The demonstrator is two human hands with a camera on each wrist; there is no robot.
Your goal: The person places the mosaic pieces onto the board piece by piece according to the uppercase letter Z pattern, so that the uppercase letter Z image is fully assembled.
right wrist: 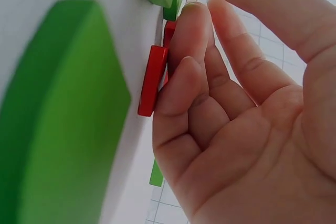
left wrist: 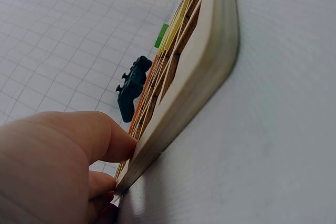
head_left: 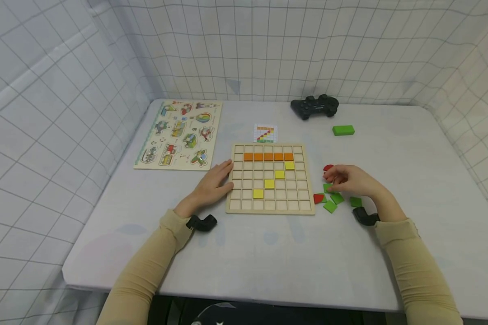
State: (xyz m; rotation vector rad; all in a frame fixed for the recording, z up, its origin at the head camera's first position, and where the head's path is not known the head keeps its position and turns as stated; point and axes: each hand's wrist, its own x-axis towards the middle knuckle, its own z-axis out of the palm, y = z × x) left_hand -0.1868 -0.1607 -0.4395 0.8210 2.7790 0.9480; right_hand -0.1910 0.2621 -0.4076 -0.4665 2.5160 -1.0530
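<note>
A wooden grid board (head_left: 270, 211) lies mid-table, with a row of orange tiles (head_left: 269, 157) and a diagonal of yellow tiles (head_left: 269, 183) in its cells. My left hand (head_left: 209, 185) rests against the board's left edge; in the left wrist view the thumb (left wrist: 118, 142) touches its rim. To the board's right, my right hand (head_left: 354, 180) hovers low over loose green tiles (head_left: 330, 206) and red tiles (head_left: 318, 198). Its fingers are loosely bent, with nothing visible between thumb and fingers. A red tile (right wrist: 153, 80) stands beside its fingertips in the right wrist view.
Behind the board is a small pattern card (head_left: 265, 133). A picture puzzle board (head_left: 146, 163) lies at the back left. At the back right are a black game controller (head_left: 315, 106) and a green block (head_left: 343, 130). Grid-patterned cloth walls (head_left: 268, 54) surround the table.
</note>
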